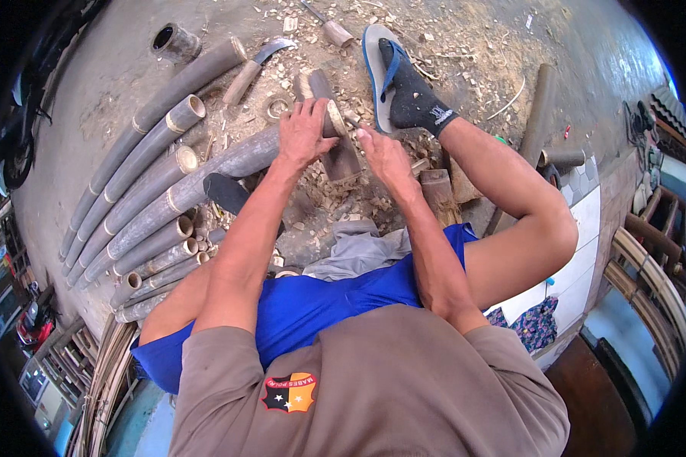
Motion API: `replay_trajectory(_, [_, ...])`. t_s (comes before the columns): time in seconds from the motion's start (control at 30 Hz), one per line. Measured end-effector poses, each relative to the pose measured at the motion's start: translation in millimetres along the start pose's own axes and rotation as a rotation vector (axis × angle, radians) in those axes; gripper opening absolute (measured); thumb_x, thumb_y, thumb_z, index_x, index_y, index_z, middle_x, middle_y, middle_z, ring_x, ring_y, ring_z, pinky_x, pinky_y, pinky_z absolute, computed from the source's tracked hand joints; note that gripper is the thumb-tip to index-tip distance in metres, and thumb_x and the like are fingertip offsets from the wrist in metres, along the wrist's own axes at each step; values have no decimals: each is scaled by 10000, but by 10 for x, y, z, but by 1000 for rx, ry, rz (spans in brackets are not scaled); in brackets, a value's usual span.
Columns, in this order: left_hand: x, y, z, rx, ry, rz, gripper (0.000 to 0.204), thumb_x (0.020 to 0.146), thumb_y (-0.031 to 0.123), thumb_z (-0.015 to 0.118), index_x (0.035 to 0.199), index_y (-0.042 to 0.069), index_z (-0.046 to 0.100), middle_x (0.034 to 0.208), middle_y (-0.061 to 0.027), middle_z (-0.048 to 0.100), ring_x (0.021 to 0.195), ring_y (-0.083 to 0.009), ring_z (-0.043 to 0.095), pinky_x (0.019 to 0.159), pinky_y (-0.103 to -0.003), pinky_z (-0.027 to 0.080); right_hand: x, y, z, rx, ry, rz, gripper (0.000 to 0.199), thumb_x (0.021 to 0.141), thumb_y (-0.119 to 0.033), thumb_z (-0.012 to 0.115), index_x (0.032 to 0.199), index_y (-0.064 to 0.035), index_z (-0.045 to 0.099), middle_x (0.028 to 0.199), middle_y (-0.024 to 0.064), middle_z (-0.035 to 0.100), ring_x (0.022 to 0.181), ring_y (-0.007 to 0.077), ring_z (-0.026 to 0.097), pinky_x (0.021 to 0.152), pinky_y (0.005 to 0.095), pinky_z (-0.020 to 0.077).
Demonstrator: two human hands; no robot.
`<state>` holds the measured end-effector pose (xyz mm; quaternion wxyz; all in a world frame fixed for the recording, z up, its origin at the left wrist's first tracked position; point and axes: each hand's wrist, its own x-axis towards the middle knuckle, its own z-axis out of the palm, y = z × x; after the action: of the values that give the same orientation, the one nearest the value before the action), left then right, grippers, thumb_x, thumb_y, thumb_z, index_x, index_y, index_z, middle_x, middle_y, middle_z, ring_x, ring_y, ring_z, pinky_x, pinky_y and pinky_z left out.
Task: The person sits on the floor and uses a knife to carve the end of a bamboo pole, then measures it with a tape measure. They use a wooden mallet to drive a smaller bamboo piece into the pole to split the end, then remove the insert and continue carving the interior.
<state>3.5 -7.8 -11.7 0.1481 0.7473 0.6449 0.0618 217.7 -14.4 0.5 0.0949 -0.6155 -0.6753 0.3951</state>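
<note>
1. While the person sits low on the floor (pixel 114 68), the step in hand appears to be trimming or carving the end of a short bamboo section (pixel 335 145) that stands propped at 12 o'clock from the body, between the knees.
2. The left hand (pixel 303 131) is closed over the top end of the bamboo section, fingers wrapped across its cut rim, bracing it.
3. The right hand (pixel 385 156) is curled shut just beside it at 1 o'clock, gripping a small tool (pixel 352 122) whose tip points at the rim; the tool's kind cannot be told, as most of it is hidden in the fist.
4. Both forearms reach forward from the lower edge and converge on the workpiece; elbows are bent and the wrists sit close together.
5. The right foot, in a dark sock and blue sandal (pixel 377 72), rests at 1 o'clock beyond the hands.
6. Judged from this pose, the next move calls for a firm left-hand hold against rotation and a controlled stroke of the tool directed away from the bracing fingers, which lie near the tip.
7. Long bamboo poles (pixel 141 190) lie stacked at 9 to 10 o'clock. A curved blade with a wooden handle (pixel 255 68) lies at 11 o'clock. Wood chips (pixel 434 38) litter the floor.
</note>
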Motion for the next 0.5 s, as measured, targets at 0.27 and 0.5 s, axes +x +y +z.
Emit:
replay_trajectory(0.27, [55, -58, -150, -236, -141, -105, 962, 772, 759, 669, 1494, 140, 529, 1459, -155, 578, 1318, -353, 543, 1105, -518, 403, -100, -278, -96, -129, -58, 3, 514, 1073, -500, 416, 1416, -174, 617, 1003, 266, 735, 960, 480, 704, 852, 585, 544])
replay_trajectory(0.5, [119, 159, -82, -274, -110, -263, 846, 791, 761, 667, 1381, 156, 627, 1343, -129, 643, 1300, -324, 564, 1047, -516, 430, 337, 67, 185, -133, -76, 170, 514, 1076, -471, 402, 1322, -118, 683, 1026, 297, 716, 992, 541, 667, 875, 583, 527])
